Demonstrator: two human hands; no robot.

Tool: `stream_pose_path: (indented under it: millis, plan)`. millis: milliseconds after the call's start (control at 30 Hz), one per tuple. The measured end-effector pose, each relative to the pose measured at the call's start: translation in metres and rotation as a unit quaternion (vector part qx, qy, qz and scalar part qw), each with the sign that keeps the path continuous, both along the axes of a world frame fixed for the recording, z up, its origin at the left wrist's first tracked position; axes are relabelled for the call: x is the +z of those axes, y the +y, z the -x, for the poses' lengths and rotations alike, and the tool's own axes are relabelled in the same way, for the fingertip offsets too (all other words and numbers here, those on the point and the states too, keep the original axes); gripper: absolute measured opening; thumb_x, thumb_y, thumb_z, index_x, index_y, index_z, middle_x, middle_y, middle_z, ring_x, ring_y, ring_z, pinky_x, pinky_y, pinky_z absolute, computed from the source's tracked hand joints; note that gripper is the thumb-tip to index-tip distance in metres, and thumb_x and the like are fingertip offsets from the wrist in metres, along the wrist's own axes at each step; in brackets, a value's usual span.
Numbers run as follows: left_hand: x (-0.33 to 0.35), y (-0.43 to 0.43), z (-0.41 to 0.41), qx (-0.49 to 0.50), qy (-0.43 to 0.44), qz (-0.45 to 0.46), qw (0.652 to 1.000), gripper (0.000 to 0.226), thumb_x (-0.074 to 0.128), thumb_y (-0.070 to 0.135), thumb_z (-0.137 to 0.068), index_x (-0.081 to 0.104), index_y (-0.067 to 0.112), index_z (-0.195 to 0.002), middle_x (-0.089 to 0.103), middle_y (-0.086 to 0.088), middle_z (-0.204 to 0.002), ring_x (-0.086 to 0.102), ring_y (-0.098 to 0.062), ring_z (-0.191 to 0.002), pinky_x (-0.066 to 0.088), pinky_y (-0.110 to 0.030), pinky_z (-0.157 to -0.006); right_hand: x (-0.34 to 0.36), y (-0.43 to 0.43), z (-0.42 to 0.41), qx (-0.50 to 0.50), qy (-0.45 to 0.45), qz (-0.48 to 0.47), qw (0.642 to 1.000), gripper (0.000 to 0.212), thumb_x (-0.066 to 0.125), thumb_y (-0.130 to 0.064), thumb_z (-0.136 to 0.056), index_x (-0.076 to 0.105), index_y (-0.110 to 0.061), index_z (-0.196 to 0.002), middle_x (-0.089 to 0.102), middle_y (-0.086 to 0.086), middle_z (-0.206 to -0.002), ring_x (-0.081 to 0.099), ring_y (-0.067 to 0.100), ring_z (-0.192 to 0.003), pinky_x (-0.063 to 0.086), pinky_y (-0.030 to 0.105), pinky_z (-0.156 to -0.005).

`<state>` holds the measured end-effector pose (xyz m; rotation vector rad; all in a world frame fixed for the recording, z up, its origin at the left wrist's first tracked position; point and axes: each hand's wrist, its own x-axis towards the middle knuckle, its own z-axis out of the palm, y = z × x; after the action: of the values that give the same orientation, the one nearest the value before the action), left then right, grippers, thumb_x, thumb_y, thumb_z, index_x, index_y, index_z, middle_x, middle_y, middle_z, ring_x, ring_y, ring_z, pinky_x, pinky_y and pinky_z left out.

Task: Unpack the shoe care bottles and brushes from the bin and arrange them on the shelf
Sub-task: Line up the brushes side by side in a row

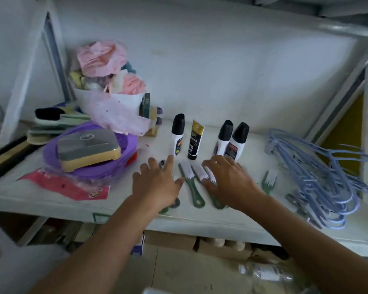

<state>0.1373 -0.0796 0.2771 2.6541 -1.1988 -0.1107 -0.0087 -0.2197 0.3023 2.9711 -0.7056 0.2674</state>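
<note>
On the white shelf [200,219] stand three white shoe care bottles with black caps [177,133] [223,136] [238,140] and a black and gold tube [195,141] in a row. In front of them lie several green-handled brushes with white bristles [189,183] side by side. My left hand [157,183] lies flat with straight fingers over the left brushes, whose handle ends show below it. My right hand [227,181] rests with spread fingers on the right brushes. Another green brush [269,181] lies apart to the right.
A purple basin with a grey and tan box [89,149] sits at the left, a white bin of pink bags [108,85] behind it. Blue hangers [319,177] pile at the right. Cardboard boxes [200,242] lie under the shelf.
</note>
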Motion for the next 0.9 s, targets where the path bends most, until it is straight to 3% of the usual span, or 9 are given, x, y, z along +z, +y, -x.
stream_pose_path:
  millis: [133, 267, 367, 467, 600, 733, 833, 900]
  plan:
    - [-0.004, -0.022, -0.009, 0.018, -0.002, -0.015, 1.000, 0.055, 0.049, 0.052, -0.096, 0.034, 0.027, -0.142, 0.033, -0.011, -0.130, 0.043, -0.033, -0.120, 0.048, -0.043, -0.086, -0.005, -0.020, 0.000, -0.028, 0.033, -0.071, 0.997, 0.064, 0.042, -0.064, -0.095, 0.025, -0.036, -0.150, 0.031, 0.002, -0.158, 0.033, 0.029, -0.143, 0.033, 0.053, -0.112]
    - [-0.005, -0.049, 0.000, -0.020, 0.016, 0.012, 1.000, 0.043, 0.042, 0.055, -0.098, 0.045, 0.030, -0.134, 0.031, -0.006, -0.118, 0.043, -0.029, -0.112, 0.045, -0.035, -0.077, -0.005, -0.030, 0.000, -0.022, 0.047, -0.081, 0.995, 0.060, 0.039, -0.059, -0.098, 0.020, -0.038, -0.151, 0.025, 0.004, -0.160, 0.031, 0.034, -0.144, 0.031, 0.061, -0.110]
    - [-0.007, -0.068, 0.018, -0.041, 0.023, 0.027, 0.999, 0.045, 0.038, 0.055, -0.099, 0.045, 0.030, -0.136, 0.029, -0.006, -0.124, 0.041, -0.026, -0.111, 0.046, -0.036, -0.081, -0.010, -0.041, 0.013, -0.035, 0.085, -0.117, 0.989, 0.055, 0.042, -0.050, -0.100, 0.021, -0.039, -0.150, 0.024, 0.004, -0.160, 0.029, 0.035, -0.144, 0.028, 0.063, -0.113]
    - [-0.011, -0.086, 0.041, -0.055, 0.006, 0.031, 0.998, 0.048, 0.041, 0.056, -0.098, 0.046, 0.022, -0.131, 0.024, -0.007, -0.133, 0.039, -0.026, -0.113, 0.047, -0.035, -0.082, -0.016, -0.050, 0.026, -0.062, 0.107, -0.126, 0.984, 0.058, 0.049, -0.038, -0.099, 0.022, -0.036, -0.150, 0.030, 0.005, -0.156, 0.036, 0.034, -0.139, 0.035, 0.062, -0.109]
    - [-0.017, -0.101, 0.067, -0.078, 0.015, 0.075, 0.994, 0.035, 0.046, 0.049, -0.098, 0.046, 0.023, -0.121, 0.026, -0.005, -0.128, 0.038, -0.024, -0.109, 0.047, -0.034, -0.074, -0.017, -0.060, 0.043, -0.105, 0.113, -0.132, 0.979, 0.056, 0.054, -0.031, -0.096, 0.029, -0.030, -0.146, 0.041, 0.007, -0.145, 0.044, 0.036, -0.130, 0.042, 0.059, -0.102]
    - [-0.023, -0.113, 0.090, -0.103, 0.020, 0.104, 0.989, 0.033, 0.047, 0.041, -0.098, 0.043, 0.024, -0.126, 0.029, -0.005, -0.127, 0.038, -0.023, -0.109, 0.050, -0.033, -0.078, -0.014, -0.070, 0.059, -0.146, 0.125, -0.151, 0.970, 0.050, 0.056, -0.032, -0.093, 0.036, -0.024, -0.139, 0.048, 0.009, -0.134, 0.049, 0.037, -0.124, 0.045, 0.055, -0.100]
    - [-0.024, -0.124, 0.112, -0.104, -0.002, 0.113, 0.988, 0.044, 0.045, 0.042, -0.098, 0.037, 0.025, -0.138, 0.030, -0.007, -0.133, 0.037, -0.023, -0.114, 0.050, -0.033, -0.082, -0.020, -0.080, 0.064, -0.169, 0.136, -0.161, 0.963, 0.059, 0.054, -0.032, -0.091, 0.031, -0.021, -0.145, 0.044, 0.013, -0.142, 0.043, 0.041, -0.132, 0.042, 0.055, -0.104]
    - [-0.025, -0.131, 0.123, -0.105, -0.025, 0.106, 0.988, 0.054, 0.043, 0.040, -0.099, 0.028, 0.022, -0.148, 0.029, -0.011, -0.140, 0.037, -0.024, -0.118, 0.050, -0.032, -0.085, -0.022, -0.084, 0.066, -0.174, 0.140, -0.182, 0.958, 0.066, 0.050, -0.028, -0.092, 0.022, -0.020, -0.151, 0.030, 0.017, -0.155, 0.029, 0.044, -0.143, 0.035, 0.057, -0.111]
